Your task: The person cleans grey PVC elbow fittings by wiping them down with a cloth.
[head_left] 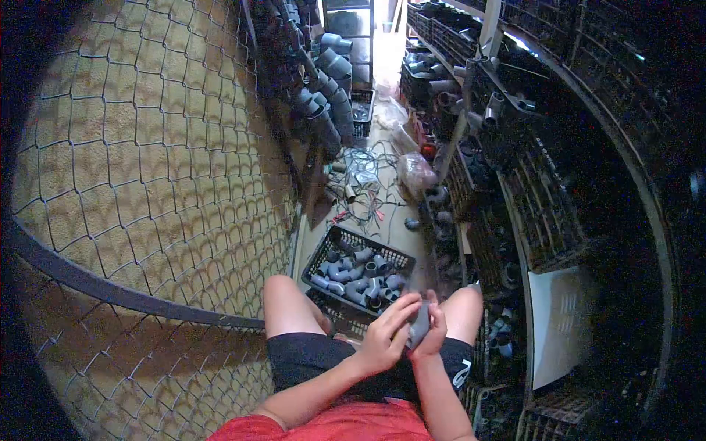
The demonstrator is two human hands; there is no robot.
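Above my lap, my left hand (pixel 385 335) and my right hand (pixel 433 332) are closed around a grey pipe fitting (pixel 419 324). The fingers cover much of it, so its exact shape is hard to make out. Just beyond my hands, a black plastic crate (pixel 399 257) sits on the floor between my knees. Inside it lie several grey pipe elbows (pixel 356 288), piled loosely.
A chain-link fence (pixel 147 169) runs along my left. Racks of dark crates (pixel 540 206) line the right, with a white panel (pixel 557 327) leaning there. Large grey pipe fittings (pixel 334 66) are stacked at the back left. Tangled cords (pixel 375 195) and plastic bags (pixel 418 172) litter the aisle.
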